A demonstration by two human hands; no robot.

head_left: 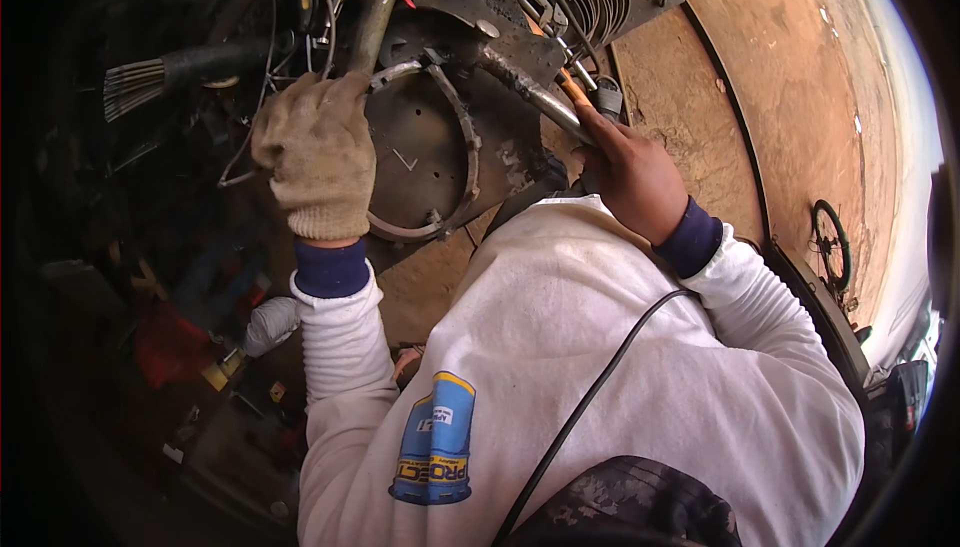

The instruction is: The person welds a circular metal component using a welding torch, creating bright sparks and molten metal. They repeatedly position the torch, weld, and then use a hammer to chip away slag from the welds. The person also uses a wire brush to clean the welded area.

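My left hand (pixel 318 147), in a tan work glove, is closed around the lower end of a worn metal pipe (pixel 376 22). My bare right hand (pixel 642 175) grips the near end of a second, scorched metal pipe (pixel 535 95); its thumb side is partly hidden. An orange rod (pixel 572 89) lies close beside the right fingers. Both pipes run up to a blackened metal piece (pixel 440 27) on the work surface. Between my hands, a rough metal ring (pixel 470 137) rests on a dark metal plate (pixel 415 162).
Thin metal rods (pixel 135 87) stick out of a black tube at left. Coiled wire (pixel 600 2) lies at the upper right. A black cable (pixel 600 382) crosses my white shirt. Dim clutter with a red cloth-like thing (pixel 175 342) covers the lower left; a bicycle wheel (pixel 830 245) stands far right.
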